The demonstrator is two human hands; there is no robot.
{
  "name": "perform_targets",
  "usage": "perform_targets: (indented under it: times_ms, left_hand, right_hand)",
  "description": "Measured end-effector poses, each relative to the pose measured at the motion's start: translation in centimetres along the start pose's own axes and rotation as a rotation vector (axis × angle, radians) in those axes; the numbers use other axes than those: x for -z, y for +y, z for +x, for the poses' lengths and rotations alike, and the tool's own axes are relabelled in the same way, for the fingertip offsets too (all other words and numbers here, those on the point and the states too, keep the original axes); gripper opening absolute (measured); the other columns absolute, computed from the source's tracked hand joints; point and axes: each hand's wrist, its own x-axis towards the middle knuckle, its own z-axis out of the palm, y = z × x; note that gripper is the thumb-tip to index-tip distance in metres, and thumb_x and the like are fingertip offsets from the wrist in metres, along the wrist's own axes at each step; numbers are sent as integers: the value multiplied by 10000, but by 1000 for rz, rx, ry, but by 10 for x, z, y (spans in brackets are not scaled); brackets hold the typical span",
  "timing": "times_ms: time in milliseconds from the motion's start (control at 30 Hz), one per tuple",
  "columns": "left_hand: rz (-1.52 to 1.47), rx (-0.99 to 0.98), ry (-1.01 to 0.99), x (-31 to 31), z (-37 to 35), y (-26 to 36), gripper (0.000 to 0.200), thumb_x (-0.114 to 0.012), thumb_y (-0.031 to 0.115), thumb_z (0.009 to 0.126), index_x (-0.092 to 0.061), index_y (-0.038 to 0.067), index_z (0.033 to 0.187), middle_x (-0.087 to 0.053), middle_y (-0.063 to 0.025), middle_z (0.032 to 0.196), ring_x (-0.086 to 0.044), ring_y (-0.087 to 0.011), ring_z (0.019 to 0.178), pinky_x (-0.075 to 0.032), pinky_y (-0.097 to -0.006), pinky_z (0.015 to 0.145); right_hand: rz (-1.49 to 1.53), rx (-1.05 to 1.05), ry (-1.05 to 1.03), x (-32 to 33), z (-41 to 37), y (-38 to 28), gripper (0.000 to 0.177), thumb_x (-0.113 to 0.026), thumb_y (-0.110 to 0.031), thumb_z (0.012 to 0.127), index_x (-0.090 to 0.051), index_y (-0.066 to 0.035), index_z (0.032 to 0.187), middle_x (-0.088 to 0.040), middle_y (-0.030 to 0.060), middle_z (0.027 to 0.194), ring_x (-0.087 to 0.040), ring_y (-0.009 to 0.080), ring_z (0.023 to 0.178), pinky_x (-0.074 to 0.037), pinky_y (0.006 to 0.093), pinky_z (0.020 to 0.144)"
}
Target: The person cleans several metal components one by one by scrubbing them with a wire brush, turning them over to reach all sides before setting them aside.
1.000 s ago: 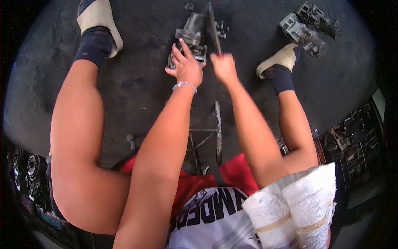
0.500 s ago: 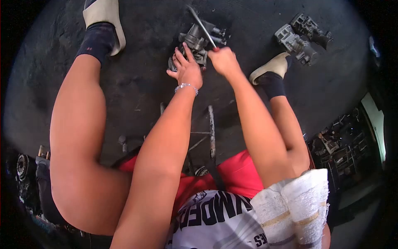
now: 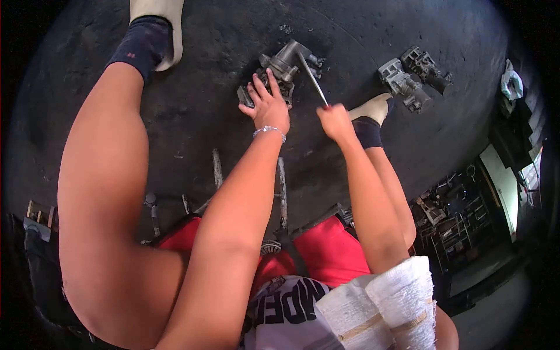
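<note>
Flat against a grey cast-metal housing (image 3: 287,57) on the dark floor, my left hand (image 3: 269,106) keeps its fingers spread over the near end. A bead bracelet circles that wrist. My right hand (image 3: 337,121) is wrapped round the handle of a screwdriver (image 3: 314,80), just to the right of the housing. Only a bit of red shows at the handle; my fist hides the remainder. The long metal shaft slants up and left, and its tip overlaps the far end of the housing.
Two similar metal castings (image 3: 402,79) lie to the right, beyond my right foot (image 3: 373,109). My other foot (image 3: 169,35) is at the upper left. A metal frame (image 3: 282,195) stands below my arms. Racked tools and parts (image 3: 449,216) are at the right.
My right hand has drawn back toward me and rightward, bringing the screwdriver's tip from past the housing onto its far end. My left hand stays on the housing; the whole view has shifted slightly.
</note>
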Motion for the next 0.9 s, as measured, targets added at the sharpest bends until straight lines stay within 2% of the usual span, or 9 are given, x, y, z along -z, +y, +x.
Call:
perform_targets:
  times_ms: [67,133,300,367,433,600,733,833,900]
  left_hand:
    - [9,10,11,-1,0,2,1017,-712,309,761,3,121,1460,-45,-181,1483,-170,-336,1347,-239,-672,916]
    - [28,23,53,-6,-3,6,1012,-711,305,762,-2,118,1458,-54,-186,1479,-174,-345,1343,-244,-673,910]
    - [80,68,105,-12,-2,10,1034,-721,323,749,3,120,1458,-65,-183,1476,-180,-352,1338,-245,-672,906]
    - [69,70,88,-11,-5,13,1037,-719,325,750,9,115,1457,-63,-189,1475,-180,-349,1338,-242,-668,907]
    - [95,72,113,-13,-3,18,1039,-718,319,752,17,109,1456,-64,-194,1474,-183,-351,1338,-241,-664,909]
    - [168,85,172,-21,-6,21,1066,-718,318,756,60,98,1451,-57,-207,1473,-195,-361,1339,-238,-652,917]
    - [152,103,108,-14,-5,20,1080,-712,347,757,85,122,1450,-60,-209,1478,-190,-369,1343,-223,-666,937]
    - [94,42,56,-7,1,5,1110,-718,368,742,108,135,1445,-61,-219,1483,-175,-378,1353,-190,-687,959]
    - [28,-53,-68,4,11,-20,1169,-732,434,708,127,129,1441,-46,-233,1487,-136,-392,1366,-161,-700,967]
  right_hand:
    - [0,-19,31,-20,9,27,383,-514,-337,802,-642,18,865,-594,303,932,-564,449,949,-457,480,837]
    - [-89,153,19,-23,24,26,405,-513,-352,800,-645,25,867,-602,296,936,-567,451,945,-457,480,842]
    - [114,84,67,-5,41,-35,395,-518,-337,789,-636,23,902,-590,306,949,-562,449,954,-455,486,837]
    - [80,196,-7,1,23,-10,399,-525,-340,780,-636,25,898,-585,308,957,-565,446,945,-457,480,833]
    - [160,2,30,-14,11,26,394,-515,-334,788,-635,30,877,-589,304,935,-575,445,911,-460,475,824]
    - [294,-48,-15,-35,-27,75,373,-540,-318,787,-631,38,852,-607,290,874,-594,430,884,-465,447,786]
    - [541,-57,64,-41,-49,70,363,-572,-301,777,-623,43,884,-614,276,830,-609,408,880,-463,422,760]
    - [455,48,3,-14,-76,75,363,-569,-308,796,-595,47,871,-609,275,811,-601,419,868,-459,440,748]
    - [316,166,-40,9,-101,86,340,-567,-308,818,-578,31,838,-616,259,804,-597,427,843,-460,461,740]
